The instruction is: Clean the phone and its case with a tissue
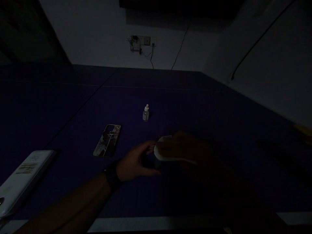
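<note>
My right hand [186, 148] is in deep shadow, its fingers closed over a white, folded cloth-like piece [159, 154]. My left hand [135, 161] wears a dark band at the wrist. Its thumb and fingers curve in a C toward a dim greyish object [157, 163] below the white piece; what that object is, I cannot make out. Beyond both hands a small dropper bottle [145, 115] with a white cap stands upright. A patterned phone case [107, 140] lies flat to the left of it.
A long white device [25, 178] with printed lettering lies at the left on the dark blue surface [126, 100]. Along the back wall are sockets [143, 40] with hanging cables. Something yellow [303, 130] shows at the right edge. The light is very dim.
</note>
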The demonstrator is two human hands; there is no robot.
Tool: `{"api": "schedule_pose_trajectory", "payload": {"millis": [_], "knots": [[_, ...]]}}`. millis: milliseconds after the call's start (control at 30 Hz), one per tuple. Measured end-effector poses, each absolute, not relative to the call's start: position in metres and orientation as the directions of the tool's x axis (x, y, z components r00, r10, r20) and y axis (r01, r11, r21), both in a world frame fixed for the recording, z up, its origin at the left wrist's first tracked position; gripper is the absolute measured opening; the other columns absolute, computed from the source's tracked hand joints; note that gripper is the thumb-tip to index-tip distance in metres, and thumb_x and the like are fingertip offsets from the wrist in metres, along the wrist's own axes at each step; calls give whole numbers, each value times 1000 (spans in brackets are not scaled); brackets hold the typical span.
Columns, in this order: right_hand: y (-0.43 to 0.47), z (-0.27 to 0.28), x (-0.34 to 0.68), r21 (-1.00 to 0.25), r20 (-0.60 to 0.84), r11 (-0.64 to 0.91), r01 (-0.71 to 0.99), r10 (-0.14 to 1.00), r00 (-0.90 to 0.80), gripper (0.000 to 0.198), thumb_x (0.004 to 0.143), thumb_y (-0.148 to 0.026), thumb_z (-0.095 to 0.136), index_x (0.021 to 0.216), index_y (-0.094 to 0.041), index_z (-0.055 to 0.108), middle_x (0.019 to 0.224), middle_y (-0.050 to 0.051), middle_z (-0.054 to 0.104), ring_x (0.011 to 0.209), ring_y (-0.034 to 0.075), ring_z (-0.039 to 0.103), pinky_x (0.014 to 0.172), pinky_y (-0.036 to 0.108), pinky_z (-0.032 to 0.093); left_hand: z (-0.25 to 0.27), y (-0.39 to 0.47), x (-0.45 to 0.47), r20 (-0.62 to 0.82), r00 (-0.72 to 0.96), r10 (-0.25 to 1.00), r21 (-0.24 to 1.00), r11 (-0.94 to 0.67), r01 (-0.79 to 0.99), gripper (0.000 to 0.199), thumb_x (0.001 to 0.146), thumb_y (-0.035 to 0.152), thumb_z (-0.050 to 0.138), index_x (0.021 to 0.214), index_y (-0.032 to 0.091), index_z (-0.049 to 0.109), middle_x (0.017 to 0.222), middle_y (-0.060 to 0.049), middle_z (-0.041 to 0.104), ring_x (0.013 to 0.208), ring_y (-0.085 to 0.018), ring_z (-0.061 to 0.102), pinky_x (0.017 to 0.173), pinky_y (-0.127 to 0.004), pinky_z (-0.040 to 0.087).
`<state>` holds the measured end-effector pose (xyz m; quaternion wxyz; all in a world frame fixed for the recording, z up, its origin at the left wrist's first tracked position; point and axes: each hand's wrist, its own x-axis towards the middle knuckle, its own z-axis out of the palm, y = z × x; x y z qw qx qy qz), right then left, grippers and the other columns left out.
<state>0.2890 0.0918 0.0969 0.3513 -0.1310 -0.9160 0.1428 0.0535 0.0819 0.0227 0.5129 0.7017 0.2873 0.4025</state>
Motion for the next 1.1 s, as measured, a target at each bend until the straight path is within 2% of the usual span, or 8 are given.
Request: {"api": "schedule_pose_trajectory", "payload": {"millis": [100,233,400,567,700,800,900,1100], "knots": [[91,98,289,-347,605,932,105,308,-734,43,98,-16,45,138,-23,58,130,8,71,123,19,64,101,38,50,24,82,54,291,501,815,946,-324,-22,77,67,33,94,135,21,58,124,-9,70,118,-30,64,108,-48,47],[89,96,288,-360,572,880,311,471,-671,48,97,-12,42,142,-24,54,140,8,64,131,21,58,112,46,43,22,83,54,283,504,816,950,-311,-31,79,69,32,93,138,21,57,127,-11,69,118,-32,63,107,-49,47],[84,94,290,-448,559,888,101,366,-744,43,99,-20,45,140,-25,57,135,8,68,127,21,61,107,43,48,22,82,53,282,489,825,939,-341,34,78,66,36,95,133,22,59,123,-9,70,114,-30,64,105,-48,48],[85,94,280,-493,561,842,220,500,-660,54,96,-12,46,148,-28,50,141,6,63,133,21,57,111,43,47,25,81,55,277,484,830,950,-313,-8,79,74,36,89,142,21,51,135,-12,63,123,-32,58,106,-46,47],[88,90,270,-535,564,815,223,541,-624,58,96,-11,47,151,-27,46,146,8,59,135,21,55,111,42,48,26,76,54,245,496,833,960,-281,0,73,78,42,84,139,20,53,125,-11,65,115,-30,60,102,-44,48],[92,85,267,-582,536,763,282,621,-573,49,99,-15,45,146,-27,52,142,8,62,130,21,60,109,42,50,29,70,55,175,516,838,982,-190,-25,62,84,56,75,129,18,59,112,-9,67,107,-27,62,101,-43,47],[96,80,267,-671,477,668,322,721,-503,41,100,-20,48,138,-26,60,134,9,68,121,23,66,103,43,54,33,64,57,52,537,842,994,6,-106,60,88,68,65,119,17,62,102,-8,67,91,-22,64,86,-37,51],[106,68,266,-796,344,518,313,813,-470,40,97,-23,52,136,-24,63,132,8,69,117,26,68,100,46,56,39,66,61,-164,566,808,945,294,-147,59,89,73,59,110,17,58,96,-8,67,76,-19,67,69,-32,53]]}}
